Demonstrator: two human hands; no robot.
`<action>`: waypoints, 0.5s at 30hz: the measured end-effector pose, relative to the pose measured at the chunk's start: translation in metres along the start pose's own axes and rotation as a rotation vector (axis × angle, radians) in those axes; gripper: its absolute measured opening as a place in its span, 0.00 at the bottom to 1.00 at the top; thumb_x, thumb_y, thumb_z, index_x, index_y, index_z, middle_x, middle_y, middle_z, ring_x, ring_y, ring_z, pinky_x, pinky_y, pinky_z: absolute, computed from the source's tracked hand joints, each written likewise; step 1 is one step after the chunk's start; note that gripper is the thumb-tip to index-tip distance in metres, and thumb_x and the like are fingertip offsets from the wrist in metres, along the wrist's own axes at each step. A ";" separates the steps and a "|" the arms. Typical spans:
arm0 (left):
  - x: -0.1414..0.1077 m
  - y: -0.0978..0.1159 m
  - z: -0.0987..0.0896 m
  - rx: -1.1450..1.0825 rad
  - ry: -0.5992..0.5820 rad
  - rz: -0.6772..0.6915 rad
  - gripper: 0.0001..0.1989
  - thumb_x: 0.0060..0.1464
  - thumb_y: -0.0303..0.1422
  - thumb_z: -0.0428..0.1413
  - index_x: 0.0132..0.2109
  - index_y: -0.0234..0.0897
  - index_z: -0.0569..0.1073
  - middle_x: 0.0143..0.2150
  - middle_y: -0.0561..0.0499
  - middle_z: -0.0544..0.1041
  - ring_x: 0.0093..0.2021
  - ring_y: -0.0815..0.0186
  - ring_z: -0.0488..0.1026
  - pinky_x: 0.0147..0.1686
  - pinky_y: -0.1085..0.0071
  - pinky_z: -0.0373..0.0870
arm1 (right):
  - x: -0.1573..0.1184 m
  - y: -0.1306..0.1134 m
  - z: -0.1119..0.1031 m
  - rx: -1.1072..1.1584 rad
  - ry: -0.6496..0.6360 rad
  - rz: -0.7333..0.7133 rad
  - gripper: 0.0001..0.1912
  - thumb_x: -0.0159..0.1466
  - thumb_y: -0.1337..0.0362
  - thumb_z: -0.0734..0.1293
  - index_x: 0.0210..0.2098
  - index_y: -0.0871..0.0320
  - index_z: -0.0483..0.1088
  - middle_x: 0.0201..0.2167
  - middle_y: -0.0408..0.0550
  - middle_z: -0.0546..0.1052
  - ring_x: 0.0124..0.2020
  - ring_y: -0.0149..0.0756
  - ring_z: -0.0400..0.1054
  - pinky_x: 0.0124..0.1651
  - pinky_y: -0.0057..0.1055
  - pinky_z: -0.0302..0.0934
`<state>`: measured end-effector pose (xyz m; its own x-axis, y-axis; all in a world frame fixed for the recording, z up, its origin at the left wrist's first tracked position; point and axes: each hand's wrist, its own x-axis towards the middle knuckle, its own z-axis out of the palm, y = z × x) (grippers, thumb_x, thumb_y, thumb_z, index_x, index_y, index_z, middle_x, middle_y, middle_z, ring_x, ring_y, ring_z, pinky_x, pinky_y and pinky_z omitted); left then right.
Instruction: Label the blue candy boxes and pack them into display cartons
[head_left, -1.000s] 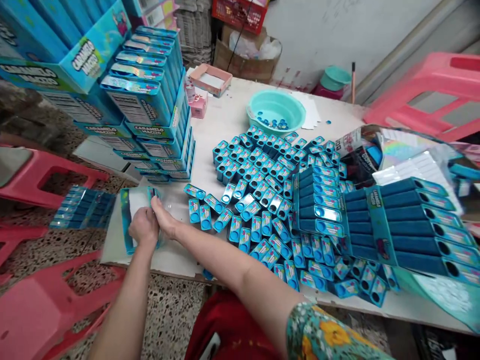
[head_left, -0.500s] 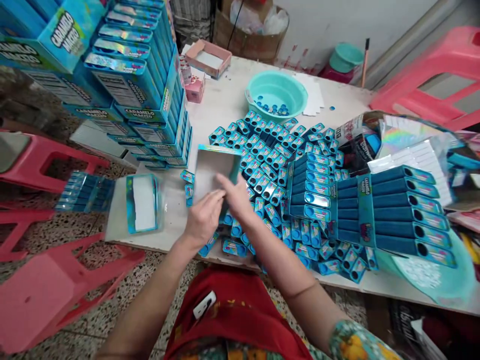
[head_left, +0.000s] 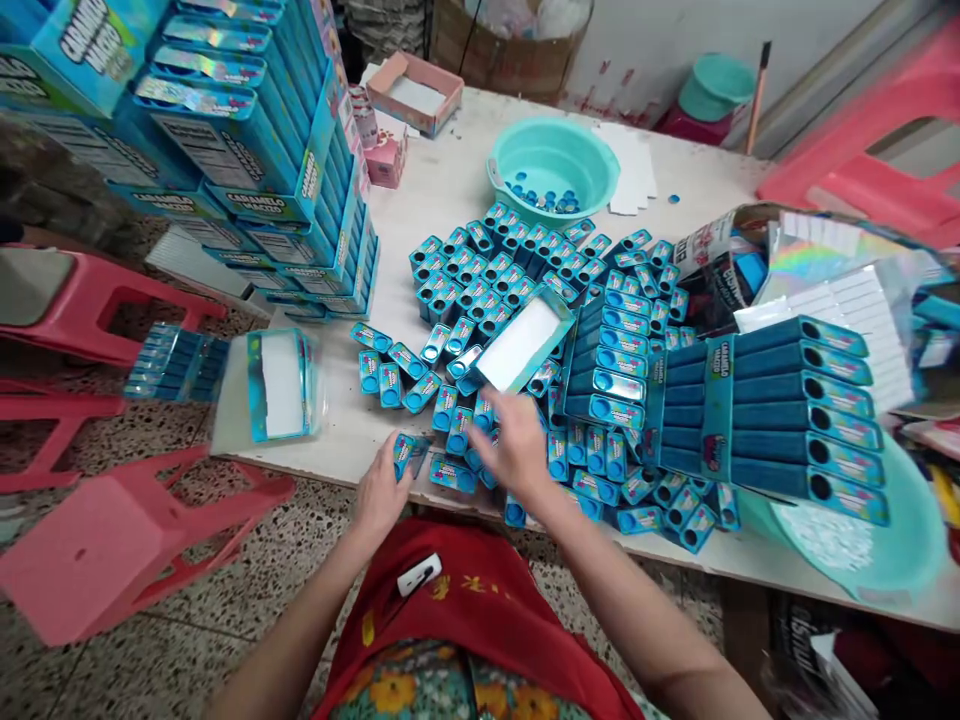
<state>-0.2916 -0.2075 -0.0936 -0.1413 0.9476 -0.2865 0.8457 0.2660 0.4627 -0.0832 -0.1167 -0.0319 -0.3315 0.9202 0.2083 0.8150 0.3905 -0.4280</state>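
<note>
My left hand (head_left: 382, 492) is at the table's front edge, its fingers closed round a small blue box (head_left: 403, 455) with a printed label. To its right, my right hand (head_left: 514, 448) hovers over the pile with its fingers apart, slightly blurred and with nothing in it. Just beyond those fingertips an open blue carton (head_left: 523, 342) with a white inside lies slanted on the pile. Many more small blue boxes (head_left: 461, 430) spread across the table around both hands, most with a round spot on the label end.
Stacked full display cartons (head_left: 300, 190) rise at the left. Filled trays of long blue boxes (head_left: 780, 410) stand at the right. A turquoise basin (head_left: 555, 165) with blue discs sits at the back. An open carton (head_left: 281, 385) is at the left corner, beside pink stools (head_left: 112, 540).
The open carton has left the space in front of my hands and now lies on the pile, further right. My hands have separated, the left dropping to a small box at the edge.
</note>
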 end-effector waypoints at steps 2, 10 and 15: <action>-0.004 0.003 -0.002 0.050 0.000 -0.036 0.29 0.56 0.34 0.50 0.64 0.36 0.54 0.58 0.40 0.68 0.50 0.54 0.73 0.46 0.62 0.70 | -0.037 -0.028 0.011 -0.052 -0.326 -0.195 0.23 0.62 0.59 0.63 0.56 0.57 0.60 0.44 0.55 0.71 0.43 0.45 0.64 0.43 0.39 0.61; -0.018 -0.004 0.004 0.018 -0.022 -0.057 0.26 0.56 0.33 0.51 0.61 0.36 0.58 0.55 0.43 0.71 0.50 0.57 0.73 0.46 0.65 0.69 | -0.056 -0.062 0.046 -0.314 -0.500 -0.122 0.06 0.63 0.71 0.58 0.39 0.58 0.65 0.38 0.52 0.70 0.40 0.43 0.64 0.35 0.35 0.61; -0.007 -0.010 0.001 -0.031 0.072 -0.056 0.22 0.56 0.30 0.50 0.58 0.37 0.62 0.53 0.43 0.73 0.50 0.58 0.72 0.47 0.66 0.68 | -0.045 -0.070 0.045 -0.319 -0.552 -0.190 0.06 0.64 0.71 0.56 0.38 0.59 0.63 0.36 0.51 0.70 0.39 0.44 0.66 0.38 0.38 0.62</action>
<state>-0.2987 -0.2164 -0.0968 -0.2257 0.9411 -0.2519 0.8193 0.3232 0.4735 -0.1468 -0.1840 -0.0512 -0.6088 0.7483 -0.2633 0.7910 0.5979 -0.1299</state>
